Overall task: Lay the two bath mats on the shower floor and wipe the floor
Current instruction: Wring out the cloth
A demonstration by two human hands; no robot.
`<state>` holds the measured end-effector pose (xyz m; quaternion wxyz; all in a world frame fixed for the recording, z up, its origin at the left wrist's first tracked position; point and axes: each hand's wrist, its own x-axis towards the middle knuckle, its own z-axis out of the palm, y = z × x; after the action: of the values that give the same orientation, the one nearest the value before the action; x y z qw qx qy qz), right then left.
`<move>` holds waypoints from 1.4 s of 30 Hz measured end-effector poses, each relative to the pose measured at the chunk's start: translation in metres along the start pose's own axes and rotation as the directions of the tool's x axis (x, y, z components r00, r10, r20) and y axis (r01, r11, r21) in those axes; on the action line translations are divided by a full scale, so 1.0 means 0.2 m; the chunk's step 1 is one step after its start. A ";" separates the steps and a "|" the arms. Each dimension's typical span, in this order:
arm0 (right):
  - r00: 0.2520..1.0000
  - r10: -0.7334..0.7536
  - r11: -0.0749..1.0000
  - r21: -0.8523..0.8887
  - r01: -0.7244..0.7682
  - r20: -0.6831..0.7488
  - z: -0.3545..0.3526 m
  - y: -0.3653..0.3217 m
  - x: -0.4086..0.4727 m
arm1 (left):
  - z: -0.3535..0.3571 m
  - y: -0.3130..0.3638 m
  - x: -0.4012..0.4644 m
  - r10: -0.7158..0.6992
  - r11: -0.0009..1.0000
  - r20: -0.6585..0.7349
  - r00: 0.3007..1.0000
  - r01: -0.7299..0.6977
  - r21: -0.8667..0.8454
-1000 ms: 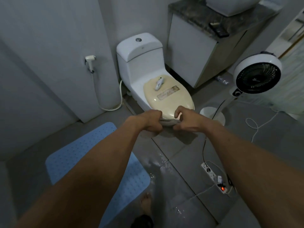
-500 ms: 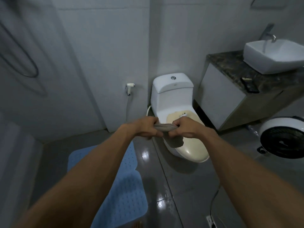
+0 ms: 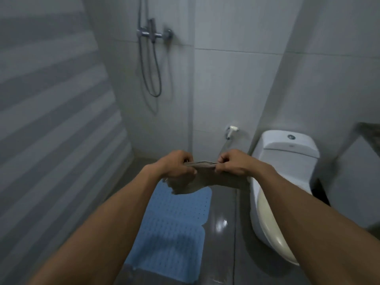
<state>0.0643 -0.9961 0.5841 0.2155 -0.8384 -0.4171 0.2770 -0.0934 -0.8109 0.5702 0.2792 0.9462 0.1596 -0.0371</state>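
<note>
A grey-brown cloth (image 3: 207, 177) hangs between my two hands at chest height. My left hand (image 3: 176, 167) grips its left end and my right hand (image 3: 234, 163) grips its right end, both fists closed on it. Below them two blue dotted bath mats lie flat on the wet grey floor, one farther (image 3: 183, 202) and one nearer (image 3: 166, 243), touching or slightly overlapping. My forearms hide parts of both mats.
A white toilet (image 3: 285, 161) with a cream lid stands at the right, a bidet sprayer (image 3: 232, 129) on the wall beside it. The shower mixer and hose (image 3: 153, 38) hang on the far wall. A striped panel fills the left. Wet floor (image 3: 222, 223) shines beside the mats.
My view has swung left and upward from the toilet and fan toward the shower wall. Both hands kept hold of the cloth and pulled slightly apart, stretching it.
</note>
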 end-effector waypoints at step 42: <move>0.401 -0.674 0.502 -0.013 0.865 0.620 1.34 -2.71 0.33 | -0.67 -1.02 -2.40 -0.741 0.614 -0.627 0.242 0.623 -0.484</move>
<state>-0.3897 -0.6049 0.6850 0.0474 -0.4499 -0.8429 0.2913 -0.6149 -0.7124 0.6536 0.1971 0.6711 0.6604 0.2732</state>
